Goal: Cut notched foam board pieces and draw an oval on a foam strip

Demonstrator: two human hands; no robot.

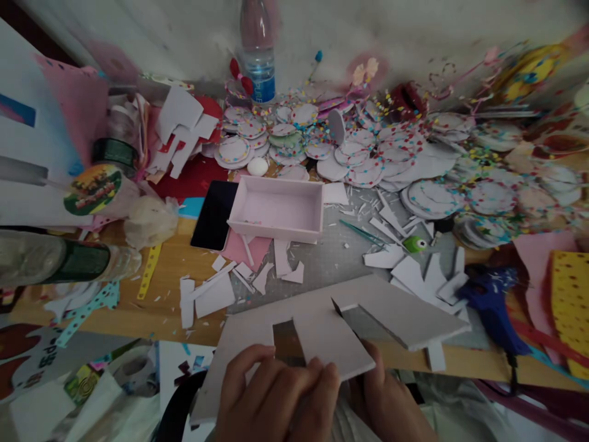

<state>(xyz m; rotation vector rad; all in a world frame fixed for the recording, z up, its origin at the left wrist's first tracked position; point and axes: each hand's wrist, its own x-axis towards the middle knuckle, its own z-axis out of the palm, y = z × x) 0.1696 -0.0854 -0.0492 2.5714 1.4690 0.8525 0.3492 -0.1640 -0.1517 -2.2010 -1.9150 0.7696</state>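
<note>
White board (322,319), held in your left hand (271,393) at six o'clock, right hand (391,399) touching at five, grip unclear, has two gaps cut, remainder uncertain

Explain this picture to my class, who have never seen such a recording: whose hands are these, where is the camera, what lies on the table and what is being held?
There is no robot here: a person works with bare hands. The single picture comes from a camera worn on the head, looking forward and down.

The left hand and right hand hold a pale board with cut-out openings at the table's near edge.

Beyond it, on the wooden table, are a grey mat, an open pale pink box, white scraps and a blue glue gun. Decorated round discs are piled towards the wall.
</note>
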